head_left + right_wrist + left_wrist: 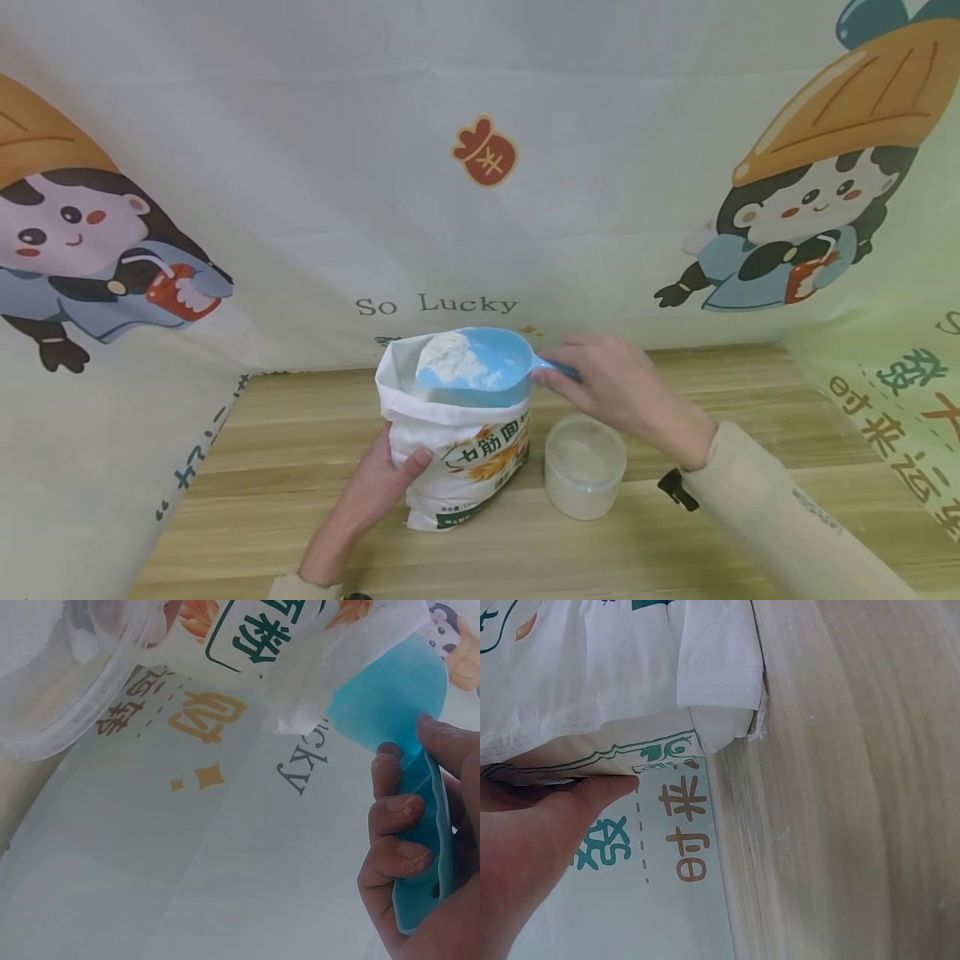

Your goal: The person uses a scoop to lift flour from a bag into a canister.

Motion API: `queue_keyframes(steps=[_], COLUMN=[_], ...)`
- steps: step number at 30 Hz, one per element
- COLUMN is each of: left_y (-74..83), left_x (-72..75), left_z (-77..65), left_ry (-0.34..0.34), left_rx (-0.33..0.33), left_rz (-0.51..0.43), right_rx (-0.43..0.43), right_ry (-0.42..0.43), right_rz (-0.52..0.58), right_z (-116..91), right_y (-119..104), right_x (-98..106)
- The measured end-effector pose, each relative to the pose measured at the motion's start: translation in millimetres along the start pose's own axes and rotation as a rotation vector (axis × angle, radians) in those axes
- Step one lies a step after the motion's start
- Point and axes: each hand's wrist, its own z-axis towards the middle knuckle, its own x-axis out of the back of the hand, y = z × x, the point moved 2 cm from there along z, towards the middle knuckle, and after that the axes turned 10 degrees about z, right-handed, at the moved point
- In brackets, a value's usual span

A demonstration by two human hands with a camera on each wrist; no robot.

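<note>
A white flour bag (457, 433) stands upright on the wooden table, its top folded back and open. My left hand (390, 467) grips its left side, thumb on the printed front and fingers hidden behind. In the left wrist view the thumb (592, 795) presses against the bag (630, 667). Over the bag's mouth is a blue scoop (502, 358) with a heap of white flour (448, 357) in it. My right hand (607, 379) holds the scoop by its handle; the right wrist view shows fingers (401, 814) curled round the handle (420, 892).
A round clear plastic container (585, 475), with pale contents, stands on the table (247, 483) right of the bag, below the right forearm. A printed white cloth (337, 167) hangs behind the table and along both sides.
</note>
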Motion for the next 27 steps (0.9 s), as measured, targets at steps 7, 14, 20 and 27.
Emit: queue_keyframes(steps=[7, 14, 20, 27], left_y=[0.6, 2.5, 2.5, 2.6], left_x=[-0.3, -0.2, -0.3, -0.4], left_z=[0.1, -0.2, -0.5, -0.9], left_ry=[0.002, 0.012, 0.021, 0.021], left_rx=[0.001, 0.01, 0.016, 0.017], left_rz=[0.005, 0.017, 0.026, 0.036], right_rx=[-0.001, 0.002, 0.023, 0.041], right_ry=[0.062, 0.093, 0.126, 0.165], right_rz=[0.037, 0.055, 0.038, 0.025], right_z=[-7, -16, -24, -35], right_y=[3, 3, 5, 8], right_x=[13, 29, 37, 43])
